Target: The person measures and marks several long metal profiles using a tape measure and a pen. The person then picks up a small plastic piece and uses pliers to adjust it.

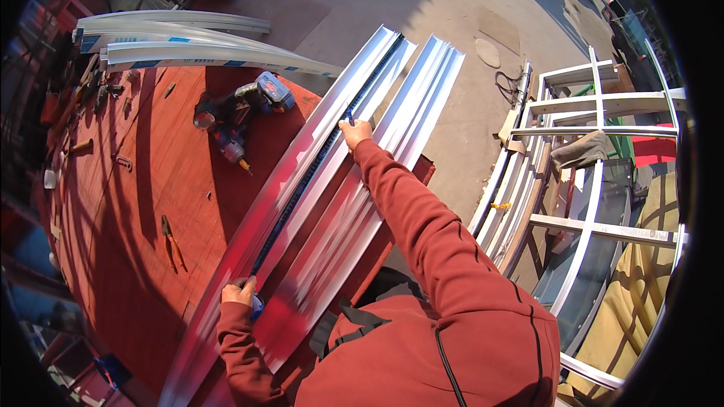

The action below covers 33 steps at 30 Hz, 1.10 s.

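Observation:
Two long silvery metal profiles, a left one (283, 181) and a right one (418, 102), lie side by side, slanting across a red worktop. Along the left profile runs a dark tape measure blade (305, 187), stretched out lengthwise. Its blue case (257, 307) is partly hidden under my left hand (240, 292), whose fingers are closed around it. Farther up the same profile, my right hand (356, 134) grips a blue pen or marker (349, 117) beside the blade.
On the red worktop (164, 158) lie cordless power tools (240, 107), orange-handled pliers (169, 243) and a hammer (82, 146). Several wrapped profiles (215, 56) rest across its far edge. White metal frames (594, 130) and stacked bars (509, 209) stand to the right.

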Available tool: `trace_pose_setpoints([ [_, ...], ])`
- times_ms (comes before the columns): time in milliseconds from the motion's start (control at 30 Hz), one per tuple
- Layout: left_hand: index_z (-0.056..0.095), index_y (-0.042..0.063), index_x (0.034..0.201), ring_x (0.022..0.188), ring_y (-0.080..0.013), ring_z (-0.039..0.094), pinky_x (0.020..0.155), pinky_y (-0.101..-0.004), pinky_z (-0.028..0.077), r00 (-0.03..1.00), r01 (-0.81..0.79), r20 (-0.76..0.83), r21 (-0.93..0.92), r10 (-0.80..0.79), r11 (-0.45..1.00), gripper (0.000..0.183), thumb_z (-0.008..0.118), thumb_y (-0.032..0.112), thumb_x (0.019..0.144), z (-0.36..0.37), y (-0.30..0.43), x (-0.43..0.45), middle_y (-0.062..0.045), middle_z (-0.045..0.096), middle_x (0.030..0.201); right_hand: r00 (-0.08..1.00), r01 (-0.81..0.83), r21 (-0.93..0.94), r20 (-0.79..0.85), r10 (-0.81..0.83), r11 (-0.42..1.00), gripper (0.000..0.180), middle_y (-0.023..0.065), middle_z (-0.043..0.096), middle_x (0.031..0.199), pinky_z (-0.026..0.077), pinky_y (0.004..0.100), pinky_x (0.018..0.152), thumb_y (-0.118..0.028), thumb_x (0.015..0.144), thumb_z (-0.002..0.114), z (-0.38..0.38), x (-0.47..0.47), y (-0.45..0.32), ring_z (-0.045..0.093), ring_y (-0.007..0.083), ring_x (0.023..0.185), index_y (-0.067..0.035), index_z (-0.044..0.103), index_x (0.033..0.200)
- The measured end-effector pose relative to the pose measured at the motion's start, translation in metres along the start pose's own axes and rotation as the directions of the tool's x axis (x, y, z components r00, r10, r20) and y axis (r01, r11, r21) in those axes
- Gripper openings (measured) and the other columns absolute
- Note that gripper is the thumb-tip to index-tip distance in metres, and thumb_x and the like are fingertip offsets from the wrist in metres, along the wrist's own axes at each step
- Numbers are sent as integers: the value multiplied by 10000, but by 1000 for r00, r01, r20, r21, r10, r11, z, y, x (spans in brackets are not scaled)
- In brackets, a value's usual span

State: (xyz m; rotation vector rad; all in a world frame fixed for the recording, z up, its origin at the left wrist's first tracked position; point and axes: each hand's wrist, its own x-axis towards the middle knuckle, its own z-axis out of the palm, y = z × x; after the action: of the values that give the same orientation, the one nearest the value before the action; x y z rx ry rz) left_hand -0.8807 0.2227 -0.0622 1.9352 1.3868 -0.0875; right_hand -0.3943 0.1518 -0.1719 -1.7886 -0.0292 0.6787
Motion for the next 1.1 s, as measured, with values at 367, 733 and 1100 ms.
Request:
trace_pose_setpoints([
  [367, 715, -12, 939, 736, -176, 661, 681, -328, 508, 993, -120, 3, -39, 120, 992, 329, 712, 296, 825, -27, -48, -14, -127, 696, 783, 996, -57, 162, -54, 67, 985, 399, 61, 511, 584, 403, 347, 376, -382, 888, 588, 11, -16, 8, 484, 180, 408, 16, 597, 902],
  [733, 709, -27, 913, 720, -133, 645, 670, -290, 514, 997, -76, 6, -213, 79, 974, 257, 765, 200, 806, -125, -336, -128, -70, 702, 799, 901, -262, 733, 419, -113, 628, 317, 38, 501, 781, 426, 320, 542, -334, 1041, 431, 44, -268, 53, 488, 157, 646, -73, 554, 1174],
  [1100, 707, -25, 975, 783, -173, 681, 732, -318, 537, 998, 9, 57, -223, 4, 975, 298, 748, 225, 817, -186, -539, -246, -108, 722, 858, 856, -304, 640, 509, -93, 705, 275, 71, 555, 847, 391, 285, 472, -220, 977, 488, 141, -530, 89, 486, 143, 609, 16, 571, 1091],
])
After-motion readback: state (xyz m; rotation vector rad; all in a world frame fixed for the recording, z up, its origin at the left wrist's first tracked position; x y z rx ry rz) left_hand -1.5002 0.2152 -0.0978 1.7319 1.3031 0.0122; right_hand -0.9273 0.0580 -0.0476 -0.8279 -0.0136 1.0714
